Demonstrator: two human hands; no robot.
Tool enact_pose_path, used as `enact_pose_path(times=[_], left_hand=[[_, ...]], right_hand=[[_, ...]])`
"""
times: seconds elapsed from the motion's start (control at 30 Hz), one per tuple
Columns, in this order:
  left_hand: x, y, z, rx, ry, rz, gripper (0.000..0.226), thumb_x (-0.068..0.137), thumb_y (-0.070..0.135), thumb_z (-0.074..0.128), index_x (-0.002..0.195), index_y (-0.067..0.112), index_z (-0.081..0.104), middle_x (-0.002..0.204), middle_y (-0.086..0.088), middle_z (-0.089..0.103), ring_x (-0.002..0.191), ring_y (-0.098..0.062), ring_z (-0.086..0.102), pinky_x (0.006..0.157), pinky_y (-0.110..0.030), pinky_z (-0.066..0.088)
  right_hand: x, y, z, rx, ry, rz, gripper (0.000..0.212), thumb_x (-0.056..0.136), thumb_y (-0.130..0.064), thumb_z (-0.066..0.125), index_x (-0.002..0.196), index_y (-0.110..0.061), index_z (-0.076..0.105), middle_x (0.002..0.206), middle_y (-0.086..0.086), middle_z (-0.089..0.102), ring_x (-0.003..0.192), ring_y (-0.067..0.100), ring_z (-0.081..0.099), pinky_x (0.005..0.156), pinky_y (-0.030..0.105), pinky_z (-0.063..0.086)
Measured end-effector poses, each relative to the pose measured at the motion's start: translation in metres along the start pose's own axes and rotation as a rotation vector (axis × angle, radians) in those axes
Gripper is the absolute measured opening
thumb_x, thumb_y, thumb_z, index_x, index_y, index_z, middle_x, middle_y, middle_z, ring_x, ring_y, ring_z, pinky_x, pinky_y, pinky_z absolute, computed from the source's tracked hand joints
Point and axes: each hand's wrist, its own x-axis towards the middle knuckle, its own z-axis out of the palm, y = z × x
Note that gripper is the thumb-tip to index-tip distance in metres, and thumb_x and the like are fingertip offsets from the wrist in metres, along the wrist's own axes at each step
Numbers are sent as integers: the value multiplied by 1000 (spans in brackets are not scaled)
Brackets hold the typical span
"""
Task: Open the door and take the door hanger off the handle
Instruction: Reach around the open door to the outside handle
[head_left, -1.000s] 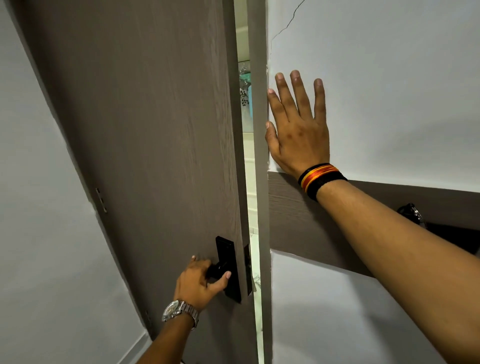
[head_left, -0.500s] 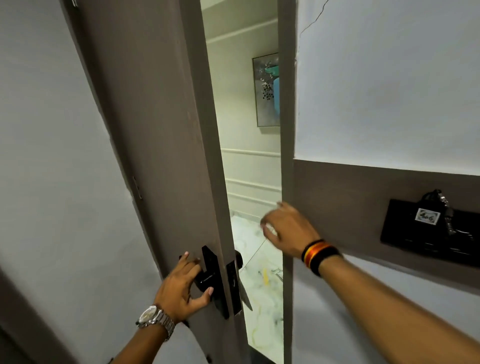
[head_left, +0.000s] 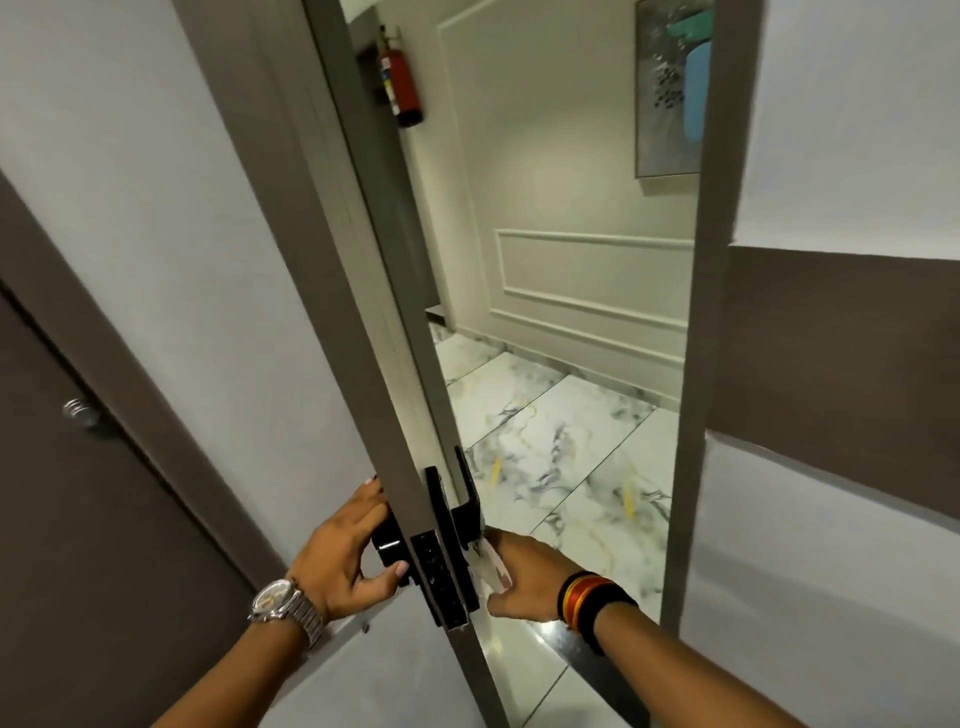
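The grey-brown door (head_left: 332, 218) stands swung well open, seen edge-on. My left hand (head_left: 343, 556), with a metal watch on its wrist, grips the black inner handle (head_left: 388, 543). On the far side sits the black outer handle (head_left: 467, 514) with a pale door hanger (head_left: 491, 571) dangling under it. My right hand (head_left: 524, 579), with coloured bands on its wrist, reaches around the door's edge and its fingers close on the hanger. Most of the hanger is hidden by the hand and the black lock plate (head_left: 441, 566).
The door frame (head_left: 696, 364) stands on the right of the opening, with a white and brown wall beyond it. Through the gap lies a marble-tiled corridor floor (head_left: 566, 457), a panelled wall, a red fire extinguisher (head_left: 402, 83) and a picture (head_left: 670, 88). A second dark door (head_left: 78, 519) is at left.
The door has swung much wider toward me. My right hand left the wall, dropped down and reached around the door's edge to the hanger. My left hand stays on the inner handle.
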Motion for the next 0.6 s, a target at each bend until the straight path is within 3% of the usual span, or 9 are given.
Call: enact_pose_path(times=[0.07,0.13,0.2,0.3,0.4,0.5,0.6], left_hand=[[-10,-4,-8,33,37,14,59,85,58,52,131,21,62,128,15,54,116,-2,51,95,-27,54],[-21,-8,-15,65,52,4,58,90,66,43,128,26,61,124,17,50,113,5,44,91,-15,45],[-31,-15,-21,84,48,-18,56,91,69,40,123,29,61,124,11,55,114,-2,47,90,-21,46],[-42,-27,-28,105,31,-56,44,87,63,46,113,32,63,117,0,65,106,-16,58,84,-36,53],[-51,-39,-33,92,20,-82,46,87,74,39,109,41,62,114,4,63,102,-18,59,82,-39,54],[-56,-46,-34,67,19,-102,38,86,74,42,120,58,51,122,15,55,109,-11,55,87,-33,52],[-58,-52,-34,70,3,-125,40,86,72,43,123,58,50,125,12,56,112,-16,57,89,-37,53]], right_hand=[[4,-8,5,-92,73,-86,52,78,-39,62,126,-26,49,99,2,66,83,25,62,67,30,44],[8,-18,12,-284,148,-188,30,85,-41,56,101,-17,54,88,9,69,77,32,66,61,33,46],[8,-32,29,-561,277,-284,28,83,-42,66,75,-16,61,65,7,67,55,29,66,48,30,38],[5,-61,46,-681,363,-314,39,51,-36,92,43,-22,57,35,-6,47,25,14,45,41,20,18],[9,-79,56,-666,393,-329,40,50,-31,92,41,-22,55,34,-7,43,24,11,41,43,17,15],[13,-90,59,-637,445,-336,44,70,-33,87,44,-21,54,33,-7,43,25,11,40,39,16,22],[19,-88,56,-583,467,-332,44,77,-33,84,45,-21,55,35,-6,47,27,12,45,34,16,29]])
